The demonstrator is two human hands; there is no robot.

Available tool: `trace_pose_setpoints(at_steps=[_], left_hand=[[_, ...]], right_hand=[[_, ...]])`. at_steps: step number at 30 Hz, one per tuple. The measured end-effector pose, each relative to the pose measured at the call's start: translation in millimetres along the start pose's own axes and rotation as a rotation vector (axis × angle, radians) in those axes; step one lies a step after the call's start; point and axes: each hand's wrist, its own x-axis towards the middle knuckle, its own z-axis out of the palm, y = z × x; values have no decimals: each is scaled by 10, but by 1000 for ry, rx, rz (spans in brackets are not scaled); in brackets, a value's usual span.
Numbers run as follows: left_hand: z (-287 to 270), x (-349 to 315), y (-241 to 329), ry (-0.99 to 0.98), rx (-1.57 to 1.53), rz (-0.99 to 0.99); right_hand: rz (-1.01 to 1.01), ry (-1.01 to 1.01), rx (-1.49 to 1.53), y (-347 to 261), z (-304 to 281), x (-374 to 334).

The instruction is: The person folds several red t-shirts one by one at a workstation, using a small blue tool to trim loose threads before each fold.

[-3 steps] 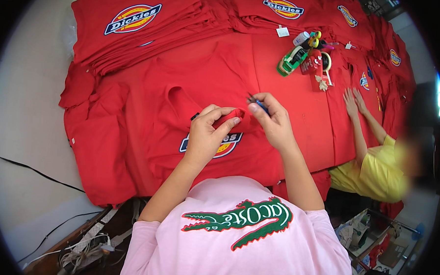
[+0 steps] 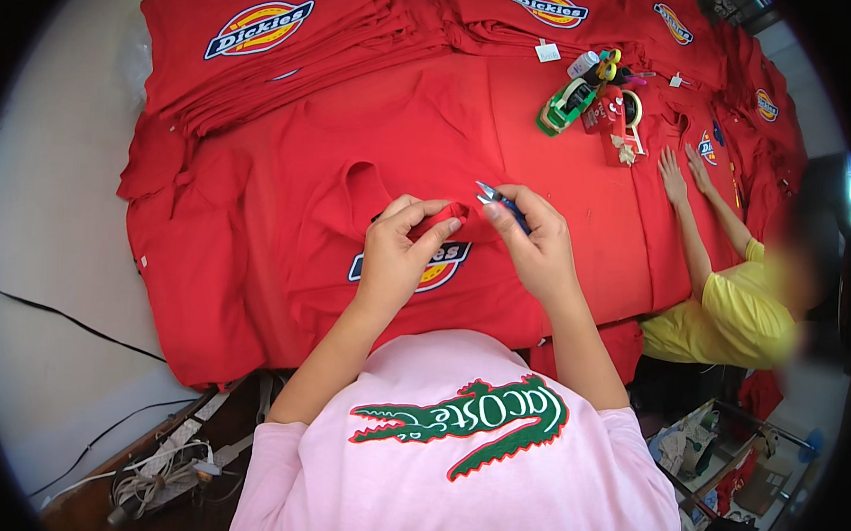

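A red T-shirt point(image 2: 393, 136) lies spread on the table before me, its printed logo partly under my left hand. My left hand point(image 2: 401, 245) pinches a fold of the shirt's collar band, holding it raised off the cloth. In my right hand point(image 2: 539, 237) are small blue-handled thread snips point(image 2: 506, 204), gripped between thumb and fingers. Their metal blades are apart and point up and left, a little to the right of the pinched fold and not touching it.
Stacks of folded red shirts point(image 2: 339, 62) line the far side. A green tape dispenser point(image 2: 565, 106) and a red holder point(image 2: 605, 117) with pens and scissors stand right of centre. At right, a co-worker in yellow point(image 2: 727, 317) smooths a red shirt. Cables point(image 2: 164, 487) lie lower left.
The snips show more clearly now, their blades spread. The whole view has shifted slightly. My left hand keeps its pinch on the collar, and the co-worker's hands have moved slightly.
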Motion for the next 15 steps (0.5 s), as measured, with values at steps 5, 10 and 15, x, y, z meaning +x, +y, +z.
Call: trace_pose_setpoints(at_steps=[5, 10, 15], left_hand=[[-5, -75, -39, 60, 38, 135], [-41, -148, 48, 40, 93, 171], [-24, -145, 1, 81, 92, 181]], right_hand=[[-87, -43, -141, -129, 50, -184], [-194, -34, -212, -140, 50, -185], [-112, -80, -122, -151, 36, -180]])
